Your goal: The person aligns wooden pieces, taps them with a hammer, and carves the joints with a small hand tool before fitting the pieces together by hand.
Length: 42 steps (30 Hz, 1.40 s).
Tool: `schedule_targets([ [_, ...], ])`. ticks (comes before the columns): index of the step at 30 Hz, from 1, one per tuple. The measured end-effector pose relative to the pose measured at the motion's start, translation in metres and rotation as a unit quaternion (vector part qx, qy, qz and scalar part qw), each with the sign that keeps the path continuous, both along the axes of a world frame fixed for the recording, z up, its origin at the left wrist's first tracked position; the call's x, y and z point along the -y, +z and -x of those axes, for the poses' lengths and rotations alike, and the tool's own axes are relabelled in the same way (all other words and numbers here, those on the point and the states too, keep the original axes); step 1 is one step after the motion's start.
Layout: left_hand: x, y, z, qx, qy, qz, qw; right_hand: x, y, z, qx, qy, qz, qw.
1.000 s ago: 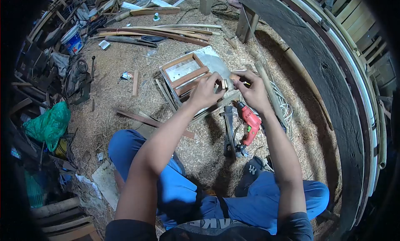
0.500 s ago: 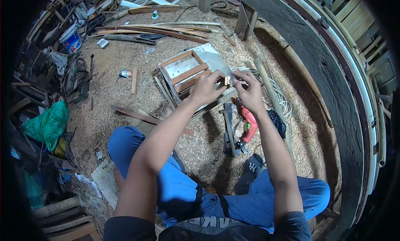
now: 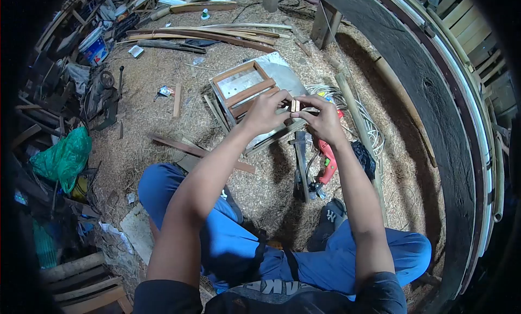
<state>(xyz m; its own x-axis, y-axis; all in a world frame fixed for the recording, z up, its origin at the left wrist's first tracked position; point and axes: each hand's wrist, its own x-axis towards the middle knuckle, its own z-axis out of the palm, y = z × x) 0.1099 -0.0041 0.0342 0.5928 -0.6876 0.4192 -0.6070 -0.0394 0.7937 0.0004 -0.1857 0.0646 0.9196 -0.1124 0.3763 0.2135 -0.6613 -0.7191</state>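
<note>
Between my two hands, above the metal-topped board [image 3: 282, 70], are small wooden pieces [image 3: 294, 106] with pale ends. My left hand [image 3: 267, 112] pinches them from the left, fingers closed. From the right, my right hand [image 3: 323, 117] has its thumb and fingertips closed on the same pieces. Just beyond my left hand lies a reddish wooden frame [image 3: 247, 86] with crossbars. A red power drill [image 3: 328, 163] lies on the ground below my right hand, partly hidden by the forearm. Beside it is a dark long tool [image 3: 301, 165].
Wood strips [image 3: 217, 34] lie across the far ground. A brown board [image 3: 190, 148] lies near my left knee. Coiled cable [image 3: 374, 129] and a pole [image 3: 353, 108] are at the right, with a thick dark beam [image 3: 429, 97] beyond. A green bag [image 3: 65, 157] sits left.
My right hand has moved left and its fingertips now meet the wooden pieces held in my left hand. Earlier there was a gap between the hands. The view has shifted slightly.
</note>
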Motion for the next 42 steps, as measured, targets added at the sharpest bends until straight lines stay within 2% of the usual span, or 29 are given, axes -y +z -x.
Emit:
schedule_targets([
  [4,-0.008,0.003,-0.001,0.031,0.001,-0.016,0.999,-0.007,0.004,0.004,-0.027,0.000,-0.036,0.999],
  [7,-0.010,0.003,0.003,0.052,-0.003,0.022,0.998,-0.007,0.004,0.006,-0.029,0.015,-0.031,0.999],
  [10,-0.013,0.007,0.006,0.096,-0.002,-0.002,0.995,-0.004,0.000,0.005,-0.003,0.025,0.001,1.000],
  [14,-0.014,0.009,0.009,0.072,0.006,-0.055,0.996,-0.003,-0.002,0.005,0.000,0.027,0.002,1.000],
  [21,-0.006,0.002,0.009,0.079,0.014,-0.046,0.996,0.003,-0.002,0.005,0.028,0.037,0.024,0.999],
  [23,-0.004,0.001,0.009,0.090,0.019,-0.043,0.995,0.004,0.000,0.005,-0.016,0.028,-0.003,0.999],
  [25,-0.001,0.004,0.009,0.038,-0.009,-0.009,0.999,0.006,-0.003,0.005,-0.014,0.026,-0.003,1.000],
  [27,0.000,0.005,0.011,0.039,-0.004,-0.017,0.999,0.009,-0.005,0.004,-0.012,0.026,-0.001,1.000],
  [29,0.002,0.004,0.010,0.042,0.003,-0.024,0.999,0.012,-0.007,0.002,-0.014,0.023,0.006,1.000],
  [31,0.004,0.001,0.009,0.094,0.021,-0.013,0.995,0.013,-0.005,0.002,-0.015,0.026,-0.003,1.000],
  [42,0.005,0.015,0.008,0.080,-0.030,-0.002,0.996,0.016,-0.007,0.005,-0.003,0.051,-0.026,0.998],
])
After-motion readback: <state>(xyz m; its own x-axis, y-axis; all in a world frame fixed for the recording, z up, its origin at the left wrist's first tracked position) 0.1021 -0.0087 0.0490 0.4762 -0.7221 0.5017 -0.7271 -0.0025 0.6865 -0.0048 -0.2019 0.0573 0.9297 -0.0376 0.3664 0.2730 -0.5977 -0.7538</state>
